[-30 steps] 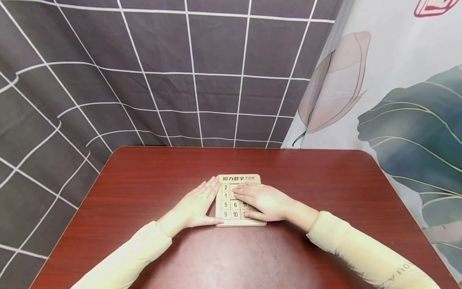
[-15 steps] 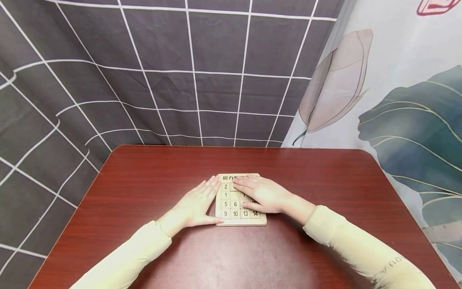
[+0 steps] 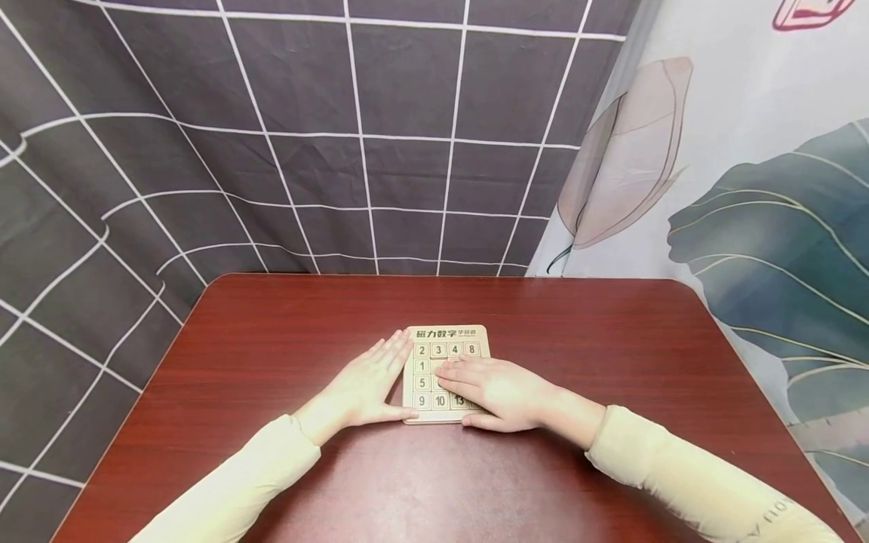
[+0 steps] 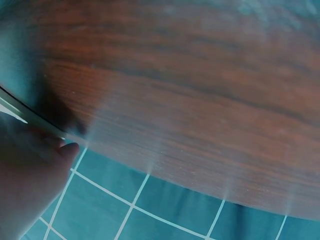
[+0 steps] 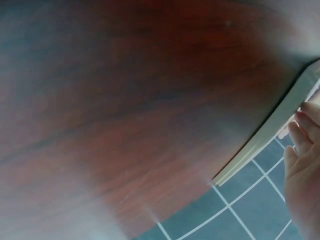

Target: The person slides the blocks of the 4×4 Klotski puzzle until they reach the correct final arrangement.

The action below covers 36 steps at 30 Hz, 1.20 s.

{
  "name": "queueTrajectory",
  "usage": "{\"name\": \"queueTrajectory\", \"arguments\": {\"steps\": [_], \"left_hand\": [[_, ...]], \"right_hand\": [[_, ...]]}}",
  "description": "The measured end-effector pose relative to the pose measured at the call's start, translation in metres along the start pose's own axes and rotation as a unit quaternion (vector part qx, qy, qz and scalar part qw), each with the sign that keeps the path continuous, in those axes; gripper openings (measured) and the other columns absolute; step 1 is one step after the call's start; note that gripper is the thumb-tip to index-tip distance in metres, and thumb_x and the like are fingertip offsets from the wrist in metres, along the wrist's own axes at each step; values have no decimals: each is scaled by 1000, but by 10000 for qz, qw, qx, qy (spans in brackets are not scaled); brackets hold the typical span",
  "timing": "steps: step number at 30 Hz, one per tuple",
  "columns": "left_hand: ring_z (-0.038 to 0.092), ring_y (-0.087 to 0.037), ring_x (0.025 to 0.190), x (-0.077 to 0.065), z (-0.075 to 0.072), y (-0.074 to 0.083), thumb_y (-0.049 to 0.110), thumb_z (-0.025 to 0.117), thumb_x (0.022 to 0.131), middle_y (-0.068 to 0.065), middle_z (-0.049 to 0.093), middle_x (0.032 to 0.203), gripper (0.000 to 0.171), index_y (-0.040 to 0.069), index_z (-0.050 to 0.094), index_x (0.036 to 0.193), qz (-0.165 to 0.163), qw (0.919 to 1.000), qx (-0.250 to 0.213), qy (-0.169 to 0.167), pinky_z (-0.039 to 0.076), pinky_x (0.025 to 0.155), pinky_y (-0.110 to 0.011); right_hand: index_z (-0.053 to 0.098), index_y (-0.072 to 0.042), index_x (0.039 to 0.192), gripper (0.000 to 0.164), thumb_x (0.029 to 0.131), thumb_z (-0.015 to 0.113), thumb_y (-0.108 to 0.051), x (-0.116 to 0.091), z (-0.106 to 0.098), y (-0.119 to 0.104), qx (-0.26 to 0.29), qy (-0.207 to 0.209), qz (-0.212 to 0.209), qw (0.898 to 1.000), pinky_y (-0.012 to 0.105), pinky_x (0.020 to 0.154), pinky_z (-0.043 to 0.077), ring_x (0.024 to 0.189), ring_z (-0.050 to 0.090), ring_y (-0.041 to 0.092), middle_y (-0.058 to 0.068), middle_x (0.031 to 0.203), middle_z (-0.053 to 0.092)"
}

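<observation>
A cream number sliding puzzle (image 3: 434, 415) lies flat on the red-brown table, with 2, 3, 4, 8 showing along its top row. My left hand (image 3: 360, 386) rests along its left side, fingers straight at the upper left corner and thumb on the lower left one. From the right, my right hand (image 3: 502, 391) lies over the tiles, its fairly straight fingertips touching those in the middle rows and its thumb near the bottom edge. That hand hides several tiles. In the right wrist view the puzzle's edge (image 5: 262, 137) stands beside my fingers (image 5: 300, 137).
The table (image 3: 305, 317) reaches well beyond the puzzle on every side. Behind it hangs a dark grey curtain (image 3: 407, 173) with a white grid. A pale leaf-patterned curtain (image 3: 624, 249) hangs at the right.
My right hand moves up to the top row, then back down to the middle rows, uncovering the 3, 4 and 8 tiles. The left hand stays in place.
</observation>
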<state>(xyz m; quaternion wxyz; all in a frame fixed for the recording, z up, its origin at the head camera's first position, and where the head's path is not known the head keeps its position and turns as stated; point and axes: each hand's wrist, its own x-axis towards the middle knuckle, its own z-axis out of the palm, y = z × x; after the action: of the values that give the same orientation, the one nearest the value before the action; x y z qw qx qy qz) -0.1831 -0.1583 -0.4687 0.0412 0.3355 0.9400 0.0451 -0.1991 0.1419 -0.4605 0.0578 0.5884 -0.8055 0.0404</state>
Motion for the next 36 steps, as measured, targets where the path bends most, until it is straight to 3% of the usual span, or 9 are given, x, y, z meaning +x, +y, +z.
{"name": "queueTrajectory", "arguments": {"steps": [7, 22, 31, 36], "left_hand": [[27, -36, 163, 1, -1, 0, 70, 67, 91, -24, 26, 174, 113, -8, 29, 164, 23, 10000, -15, 6, 30, 133, -48], [26, -35, 164, 2, 4, -1, 70, 67, 91, -24, 24, 175, 114, -7, 27, 165, 27, 10000, -33, -36, 29, 134, -47], [25, -35, 164, 1, 3, -2, 71, 66, 91, -23, 24, 175, 114, -7, 26, 165, -11, 10000, 3, -74, 29, 134, -47], [26, -35, 164, 1, 0, -1, 69, 67, 91, -24, 24, 175, 113, -8, 27, 164, 18, 10000, 1, -35, 29, 134, -47]], "right_hand": [[55, -5, 153, 63, 104, 64, -42, -1, 1, 2, -154, 42, -35, 9999, 42, 124, 45, 148, 55, 23, 9, 157, 59], [52, -7, 157, 61, 106, 61, -40, 8, 2, 17, -124, -170, 384, 9990, 42, 127, 42, 151, 51, 25, 9, 162, 54], [52, -6, 157, 64, 104, 64, -39, -4, -3, 13, 168, -64, 488, 9986, 46, 125, 44, 151, 52, 28, 11, 163, 53], [54, -5, 155, 64, 102, 67, -39, -13, -2, 7, 74, 135, 242, 9996, 46, 123, 46, 149, 54, 27, 11, 160, 55]]}}
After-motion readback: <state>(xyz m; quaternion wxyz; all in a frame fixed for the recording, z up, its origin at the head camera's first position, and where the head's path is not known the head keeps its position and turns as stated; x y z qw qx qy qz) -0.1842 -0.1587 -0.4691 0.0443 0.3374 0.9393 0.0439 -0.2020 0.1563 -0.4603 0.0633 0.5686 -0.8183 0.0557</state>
